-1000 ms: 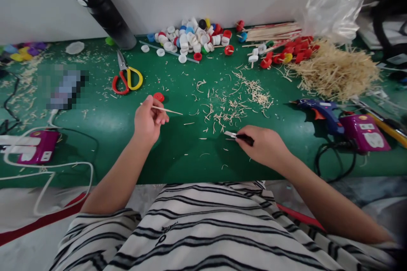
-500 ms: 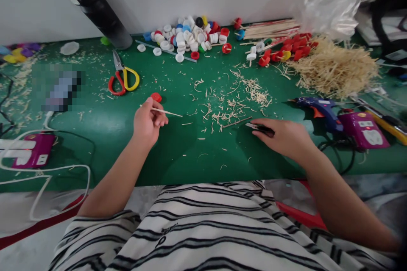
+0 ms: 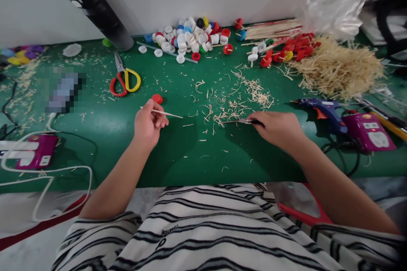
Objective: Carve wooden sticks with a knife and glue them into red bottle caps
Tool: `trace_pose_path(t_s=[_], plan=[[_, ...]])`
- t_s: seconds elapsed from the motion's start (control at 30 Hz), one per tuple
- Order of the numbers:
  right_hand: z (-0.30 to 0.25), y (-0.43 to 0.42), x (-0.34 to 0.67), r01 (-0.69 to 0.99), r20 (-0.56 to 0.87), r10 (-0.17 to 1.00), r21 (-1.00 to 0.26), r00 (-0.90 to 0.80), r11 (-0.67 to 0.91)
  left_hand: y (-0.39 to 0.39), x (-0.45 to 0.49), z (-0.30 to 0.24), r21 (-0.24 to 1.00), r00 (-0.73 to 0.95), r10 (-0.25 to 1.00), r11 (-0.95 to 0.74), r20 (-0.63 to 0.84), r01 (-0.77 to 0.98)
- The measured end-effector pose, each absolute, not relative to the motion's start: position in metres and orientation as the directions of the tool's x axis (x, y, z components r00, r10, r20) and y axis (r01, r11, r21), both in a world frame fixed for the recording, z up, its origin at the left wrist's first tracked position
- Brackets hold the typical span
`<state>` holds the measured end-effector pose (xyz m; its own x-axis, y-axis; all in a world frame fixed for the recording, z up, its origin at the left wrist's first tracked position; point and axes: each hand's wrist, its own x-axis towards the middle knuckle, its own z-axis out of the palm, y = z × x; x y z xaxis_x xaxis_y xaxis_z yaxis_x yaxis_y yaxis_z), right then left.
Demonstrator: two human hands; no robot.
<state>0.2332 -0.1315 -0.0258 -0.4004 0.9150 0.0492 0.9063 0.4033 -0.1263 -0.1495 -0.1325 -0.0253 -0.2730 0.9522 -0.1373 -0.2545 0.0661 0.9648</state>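
From where I stand, the left hand [image 3: 148, 123] pinches a slim wooden stick [image 3: 171, 114] above the green table [image 3: 178, 156], tip jutting free, presumably sparing the fingers, while the right hand [image 3: 278, 128] grips a black-handled knife [image 3: 246, 121] beside wood shavings [image 3: 229, 115].

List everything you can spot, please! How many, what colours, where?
table: one, green, middle
bottle: one, black, back left
loose caps: many, mostly white, back centre
scissors: one, red and yellow handles, left
blurred device: one, greyish, left
boxes: two, purple, left and right
cords: some, white, lower left
stick bundle: many, pale, back right
caps on sticks: several, mostly red, back right
shavings: many, pale, centre and right
plastic bag: one, clear, back right
glue gun: one, blue, right
single cap: one, red, centre left
thin stick: one, pale, centre left
knife: one, silver and black, centre right
shirt: one, striped, bottom
left hand: one, holding thin stick
right hand: one, holding knife
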Motion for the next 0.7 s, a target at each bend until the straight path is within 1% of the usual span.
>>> trace_pose_path(t_s=[0.07, 0.13, 0.2, 0.23, 0.27, 0.37, 0.43, 0.5, 0.57, 0.7], plan=[[-0.025, -0.14, 0.242, 0.899, 0.111, 0.916, -0.178, -0.385, 0.399, -0.133, -0.149, -0.025, 0.966, -0.272, 0.952, 0.07, -0.139, -0.251], [-0.024, -0.152, 0.254, 0.904, 0.164, 0.929, -0.229, -0.33, 0.362, -0.133, -0.149, -0.024, 0.966, -0.269, 0.953, 0.072, -0.14, -0.249], [-0.021, -0.167, 0.27, 0.912, 0.17, 0.949, -0.278, -0.264, 0.303, -0.133, -0.148, -0.024, 0.967, -0.267, 0.954, 0.069, -0.136, -0.246], [-0.02, -0.175, 0.279, 0.919, 0.135, 0.963, -0.293, -0.232, 0.263, -0.133, -0.148, -0.024, 0.967, -0.267, 0.955, 0.065, -0.132, -0.245], [-0.019, -0.183, 0.287, 0.933, 0.106, 0.975, -0.284, -0.197, 0.22, -0.132, -0.147, -0.024, 0.968, -0.265, 0.956, 0.063, -0.128, -0.243], [-0.017, -0.205, 0.308, 0.973, -0.035, 0.992, -0.203, -0.119, 0.109, -0.132, -0.146, -0.024, 0.971, -0.274, 0.953, 0.064, -0.128, -0.232], [-0.017, -0.217, 0.317, 0.986, -0.073, 0.994, -0.154, -0.076, 0.064, -0.132, -0.145, -0.024, 0.97, -0.285, 0.948, 0.076, -0.142, -0.229], [-0.016, -0.223, 0.322, 0.993, -0.065, 0.998, -0.115, -0.025, 0.018, -0.132, -0.145, -0.025, 0.969, -0.285, 0.948, 0.079, -0.146, -0.233], [-0.014, -0.226, 0.324, 0.994, -0.075, 0.997, -0.108, 0.015, -0.023, -0.131, -0.145, -0.026, 0.969, -0.281, 0.951, 0.065, -0.132, -0.237], [-0.009, -0.223, 0.325, 0.985, -0.14, 0.988, -0.15, 0.058, -0.079, -0.131, -0.146, -0.027, 0.971, -0.281, 0.953, 0.049, -0.116, -0.234]])
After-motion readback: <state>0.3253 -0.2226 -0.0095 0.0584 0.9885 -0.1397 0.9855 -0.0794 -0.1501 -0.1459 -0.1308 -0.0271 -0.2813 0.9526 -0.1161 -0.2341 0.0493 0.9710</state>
